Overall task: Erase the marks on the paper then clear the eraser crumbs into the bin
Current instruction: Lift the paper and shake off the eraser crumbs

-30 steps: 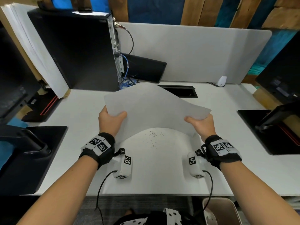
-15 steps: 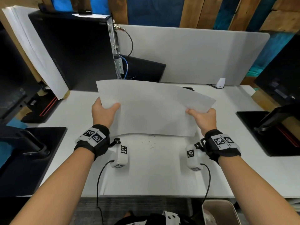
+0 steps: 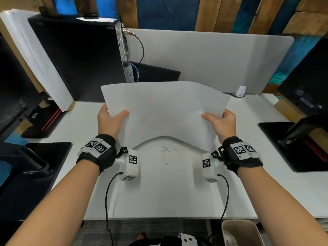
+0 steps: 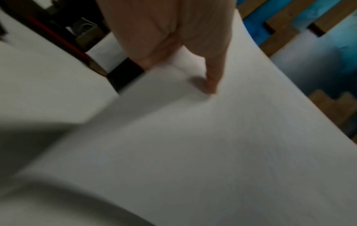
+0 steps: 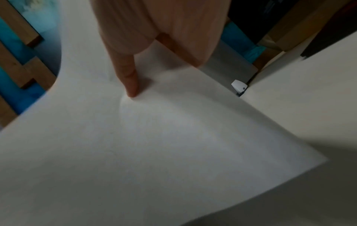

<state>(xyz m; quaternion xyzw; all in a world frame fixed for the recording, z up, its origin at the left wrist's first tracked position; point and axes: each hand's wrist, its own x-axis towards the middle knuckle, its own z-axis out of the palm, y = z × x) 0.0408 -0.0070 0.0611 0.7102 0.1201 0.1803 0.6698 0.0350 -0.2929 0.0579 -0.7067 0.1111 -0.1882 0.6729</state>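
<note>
I hold a white sheet of paper (image 3: 165,110) in the air above the desk, bowed so its near edge arches upward. My left hand (image 3: 110,119) pinches its left edge, thumb on top. My right hand (image 3: 221,121) pinches its right edge the same way. In the wrist views each thumb lies on the paper (image 4: 193,145) (image 5: 154,145). Dark eraser crumbs (image 3: 164,154) lie scattered on the white desk (image 3: 159,197) under the sheet's near edge. A beige bin (image 3: 241,233) stands on the floor below the desk's front edge, at the right.
A black computer tower (image 3: 76,57) stands at the back left, with a grey divider panel (image 3: 213,61) behind the desk. Black monitor bases sit at the left (image 3: 32,174) and right (image 3: 294,146). A small white device (image 3: 241,91) sits by the divider.
Both hands have lifted and shaken the sheet: it flattened out half a second ago and now bows again with its near edge arched. The crumbs stay on the desk.
</note>
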